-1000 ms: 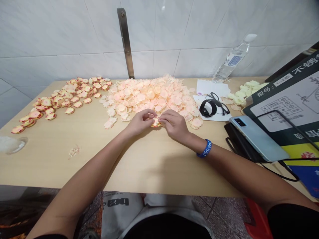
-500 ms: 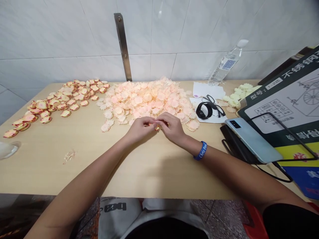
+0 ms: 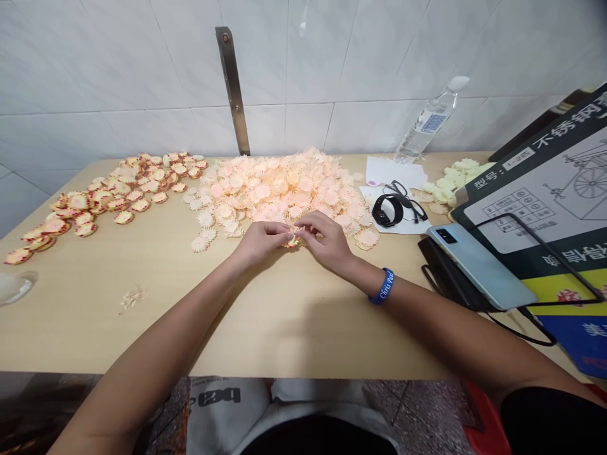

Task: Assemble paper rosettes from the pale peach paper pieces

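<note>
My left hand [image 3: 262, 242] and my right hand [image 3: 325, 239] meet at the front edge of a heap of pale pink flower-shaped pieces [image 3: 279, 183]. Between their fingertips is a small flower piece [image 3: 294, 239] with a yellowish, red-flecked edge, partly covered by the fingers. Both hands pinch it, the left from its left side and the right from above and the right. A blue wristband [image 3: 382, 286] is on my right wrist. To the left lie many thicker flower pieces with red edges [image 3: 121, 189].
Glasses [image 3: 413, 205] and a black watch band [image 3: 387, 210] lie on white paper. Behind them leans a water bottle [image 3: 429, 120]. A phone [image 3: 484, 265], cables and a printed box [image 3: 545, 189] take up the right side. Scraps [image 3: 131, 298] and a cup [image 3: 14, 286] are at left.
My left hand has shifted slightly left, and its fingertips are a little further from the right ones. More of the flower piece shows between them.
</note>
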The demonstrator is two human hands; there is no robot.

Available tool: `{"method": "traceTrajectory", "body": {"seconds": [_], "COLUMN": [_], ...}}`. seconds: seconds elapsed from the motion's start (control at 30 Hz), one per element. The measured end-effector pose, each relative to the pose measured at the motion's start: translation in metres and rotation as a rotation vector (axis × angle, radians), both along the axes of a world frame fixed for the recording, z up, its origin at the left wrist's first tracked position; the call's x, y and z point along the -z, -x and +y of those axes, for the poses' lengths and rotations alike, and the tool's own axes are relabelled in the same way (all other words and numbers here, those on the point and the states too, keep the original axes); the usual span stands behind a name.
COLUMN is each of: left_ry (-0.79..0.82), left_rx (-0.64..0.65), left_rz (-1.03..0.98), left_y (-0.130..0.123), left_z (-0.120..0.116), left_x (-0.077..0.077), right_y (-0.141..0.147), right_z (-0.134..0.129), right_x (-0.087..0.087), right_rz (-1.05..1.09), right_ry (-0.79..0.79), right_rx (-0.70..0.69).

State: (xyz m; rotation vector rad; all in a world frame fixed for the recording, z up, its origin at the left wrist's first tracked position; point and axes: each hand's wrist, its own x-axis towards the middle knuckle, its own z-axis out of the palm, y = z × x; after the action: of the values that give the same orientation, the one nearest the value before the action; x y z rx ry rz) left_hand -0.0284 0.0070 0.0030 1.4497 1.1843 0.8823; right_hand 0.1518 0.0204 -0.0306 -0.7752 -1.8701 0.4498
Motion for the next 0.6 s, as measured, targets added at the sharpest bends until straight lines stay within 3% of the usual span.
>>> {"method": "traceTrajectory", "body": {"seconds": [0.2,0.37,0.6], "left_ry": [0.003,-0.054,0.015], "left_rx": [-0.042,-0.092,-0.122], "left_rz": [-0.039,0.025,-0.095], "left_y": [0.001,-0.002,0.002], "left_z": [0.001,-0.003,0.005], "left_x": [-0.004,-0.009,0.001], "right_y": [0.000,0.003,0.002], "right_z": [-0.004,-0.007,-0.001], "right_x": [-0.004,-0.006,-0.005], "right_rz": [0.002,-0.052,0.061], "right_ry": [0.073,0.344,0.380], "right_rx": [0.102,0.000,-0.079]}}
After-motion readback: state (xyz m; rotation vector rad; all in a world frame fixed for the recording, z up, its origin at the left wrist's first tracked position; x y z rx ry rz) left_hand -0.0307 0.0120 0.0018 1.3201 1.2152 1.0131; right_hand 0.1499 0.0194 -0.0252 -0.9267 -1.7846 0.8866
